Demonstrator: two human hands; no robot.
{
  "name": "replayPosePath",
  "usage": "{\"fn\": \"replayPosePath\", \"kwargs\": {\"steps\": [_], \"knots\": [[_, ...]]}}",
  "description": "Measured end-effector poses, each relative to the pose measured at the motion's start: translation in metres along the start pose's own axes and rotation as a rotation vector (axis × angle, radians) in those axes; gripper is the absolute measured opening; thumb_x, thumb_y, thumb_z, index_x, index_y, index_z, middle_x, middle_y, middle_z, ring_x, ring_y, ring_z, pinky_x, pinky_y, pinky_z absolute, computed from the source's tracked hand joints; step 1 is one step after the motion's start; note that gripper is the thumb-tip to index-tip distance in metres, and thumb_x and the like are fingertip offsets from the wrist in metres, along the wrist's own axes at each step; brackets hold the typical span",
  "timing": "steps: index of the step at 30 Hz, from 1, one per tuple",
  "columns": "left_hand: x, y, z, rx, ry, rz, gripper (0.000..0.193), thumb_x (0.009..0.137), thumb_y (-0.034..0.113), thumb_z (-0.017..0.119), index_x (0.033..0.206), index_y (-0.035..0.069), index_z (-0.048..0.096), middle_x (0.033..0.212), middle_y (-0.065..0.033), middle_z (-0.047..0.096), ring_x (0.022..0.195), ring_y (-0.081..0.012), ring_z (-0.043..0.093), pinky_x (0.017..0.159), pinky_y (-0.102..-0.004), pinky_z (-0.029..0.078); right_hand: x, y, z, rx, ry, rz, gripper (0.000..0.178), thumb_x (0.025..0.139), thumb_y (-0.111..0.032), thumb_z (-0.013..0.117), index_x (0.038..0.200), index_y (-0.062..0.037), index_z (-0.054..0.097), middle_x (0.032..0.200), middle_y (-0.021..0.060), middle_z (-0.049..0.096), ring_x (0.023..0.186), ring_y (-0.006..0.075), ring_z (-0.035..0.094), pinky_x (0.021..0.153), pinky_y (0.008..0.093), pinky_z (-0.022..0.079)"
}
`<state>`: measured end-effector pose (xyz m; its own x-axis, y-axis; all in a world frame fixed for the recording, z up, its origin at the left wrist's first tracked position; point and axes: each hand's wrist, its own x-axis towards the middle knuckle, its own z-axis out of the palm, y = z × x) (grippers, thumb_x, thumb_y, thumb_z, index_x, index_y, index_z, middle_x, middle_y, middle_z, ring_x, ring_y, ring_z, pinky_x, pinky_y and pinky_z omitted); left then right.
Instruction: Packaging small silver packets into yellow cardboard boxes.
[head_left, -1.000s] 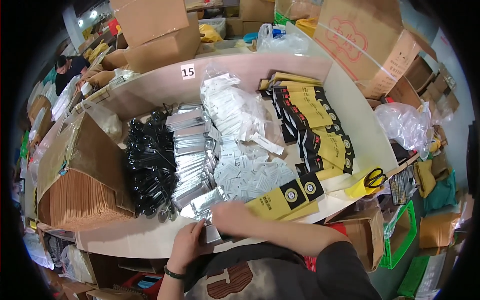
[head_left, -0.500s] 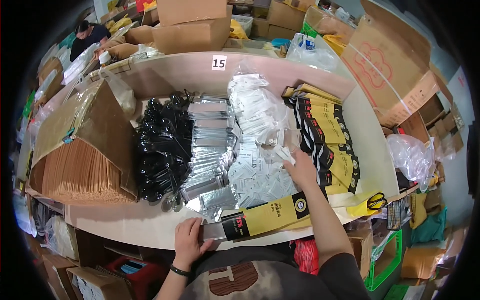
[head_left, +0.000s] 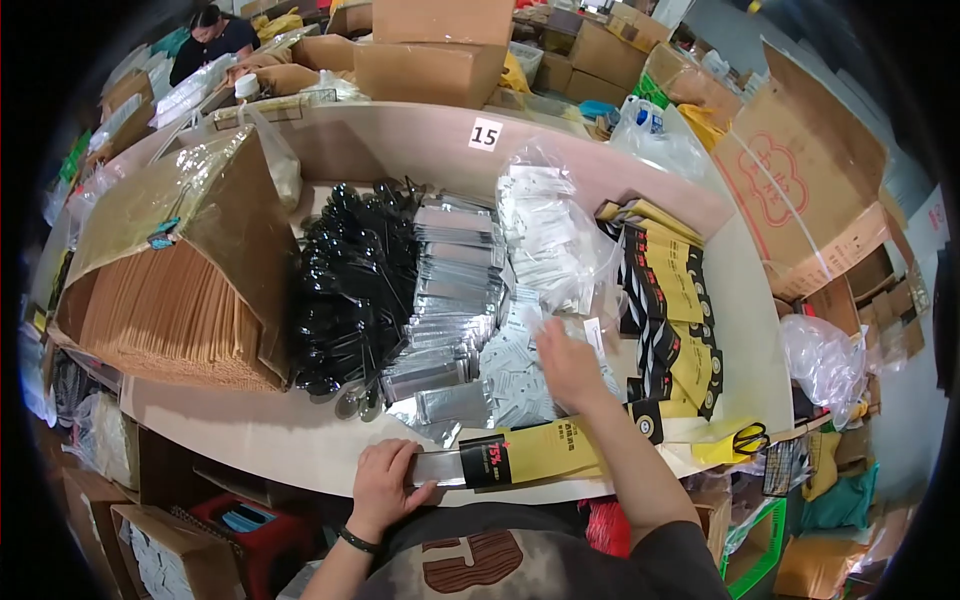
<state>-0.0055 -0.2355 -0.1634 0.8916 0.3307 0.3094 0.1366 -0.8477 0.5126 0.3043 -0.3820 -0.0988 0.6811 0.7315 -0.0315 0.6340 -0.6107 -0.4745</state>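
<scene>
On the near edge of the table, my left hand (head_left: 382, 488) grips the left end of a flat silver packet (head_left: 440, 468), thumb and fingers closed about it. Against that packet lies a long black and yellow printed sleeve (head_left: 540, 452), partly covered by my right forearm. My right hand (head_left: 572, 362) hovers over a heap of small white packets (head_left: 515, 365); motion smears its fingers, so whether it holds one is unclear. Left of the heap runs a row of silver packets (head_left: 455, 285). Beyond it stands a clear plastic bag (head_left: 545, 230) of white packets.
Black plastic spoons (head_left: 355, 290) are piled beside a carton (head_left: 215, 200) packed with brown sleeves. Overlapping black and yellow sleeves (head_left: 685, 310) line the right side, with scissors (head_left: 750, 438) near the right corner. A raised board (head_left: 400, 135) borders the table's back. Another person (head_left: 210, 45) sits far left.
My right hand has moved left and nearer across the white packets. My left hand stays on the silver packet. The whole view has shifted slightly.
</scene>
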Motion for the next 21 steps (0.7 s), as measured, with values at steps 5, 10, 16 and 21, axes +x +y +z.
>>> {"fn": "replayPosePath", "kwargs": {"steps": [5,10,16,21], "knots": [[0.000,0.002,0.001,-0.009,0.030,0.005,0.056,0.077,0.040,0.076,0.119,0.006,0.061,0.113,-0.0111,0.061,0.104,-0.0309,0.058,0.091,-0.0427,0.045,0.080,0.002,0.045,0.207,0.462,-0.372,0.021,0.094,-0.020,0.059,0.099,0.0006,0.063,0.096,0.0234,0.064,0.090,0.0401,0.063,0.078,0.0470,0.049],[0.000,0.001,0.001,-0.047,0.034,-0.010,0.057,0.077,0.040,0.076,0.119,0.005,0.061,0.116,-0.0126,0.061,0.107,-0.0317,0.059,0.094,-0.0429,0.045,0.075,0.008,0.041,0.135,0.617,-0.195,0.016,0.091,-0.014,0.062,0.095,0.0004,0.065,0.092,0.0179,0.065,0.086,0.0367,0.063,0.076,0.0426,0.049],[-0.002,-0.003,-0.002,-0.070,0.036,-0.011,0.055,0.077,0.039,0.076,0.117,0.005,0.061,0.114,-0.0120,0.061,0.105,-0.0313,0.059,0.091,-0.0422,0.046,0.012,-0.064,0.013,0.213,0.160,-0.171,0.015,0.091,-0.015,0.063,0.095,-0.0011,0.065,0.089,0.0170,0.065,0.085,0.0348,0.064,0.075,0.0421,0.050],[0.001,-0.001,-0.003,-0.097,0.014,-0.009,0.052,0.080,0.040,0.074,0.118,0.007,0.061,0.113,-0.0097,0.060,0.106,-0.0286,0.058,0.093,-0.0399,0.044,-0.012,-0.052,0.059,0.151,-0.311,-0.475,0.012,0.087,-0.014,0.067,0.089,-0.0027,0.066,0.092,0.0153,0.063,0.090,0.0336,0.062,0.076,0.0423,0.050]]}}
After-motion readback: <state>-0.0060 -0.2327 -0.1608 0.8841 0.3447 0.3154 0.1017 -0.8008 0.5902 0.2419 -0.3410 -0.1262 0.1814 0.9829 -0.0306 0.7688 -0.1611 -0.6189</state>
